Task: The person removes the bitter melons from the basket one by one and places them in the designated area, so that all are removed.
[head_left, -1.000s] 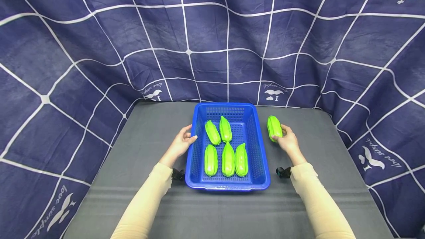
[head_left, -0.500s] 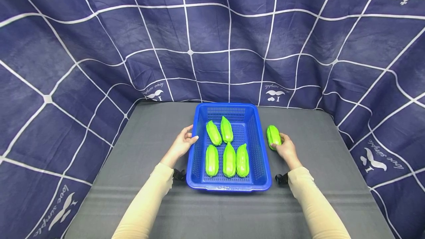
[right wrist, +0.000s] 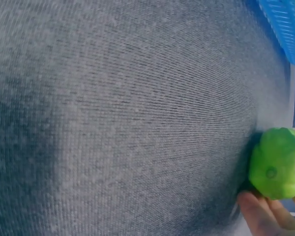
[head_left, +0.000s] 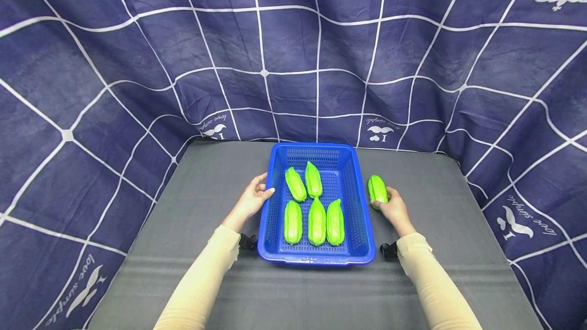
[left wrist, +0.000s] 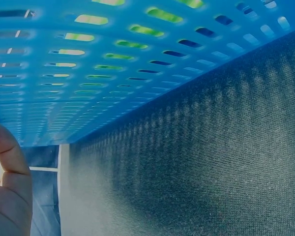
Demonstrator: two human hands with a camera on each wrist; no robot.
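Observation:
A blue plastic basket [head_left: 316, 258] with slotted walls stands in the middle. At its left rim, my left hand [head_left: 249, 198] grips, thumb over the edge and fingers outside. Inside lie several bright green, glossy, ridged pod-shaped pieces [head_left: 316, 222], two at the back and the others in front. Another such green piece [head_left: 377, 191] is in my right hand [head_left: 394, 208], held between thumb and fingers just right of the basket. The right wrist view shows the green piece [right wrist: 278, 164] end-on, low by the table, with fingertips [right wrist: 255, 211] against its underside.
Dark grey cloth covers the table [head_left: 440, 197]. A blue curtain with white lines [head_left: 316, 90] hangs behind it and at both sides. Dark wrist cameras sit at both wrists, the right one [head_left: 389, 251] near the basket's front right corner.
My right hand has drawn the green piece toward me, alongside the basket, mostly in the first half second. My left hand keeps its place on the rim. The basket's contents look the same.

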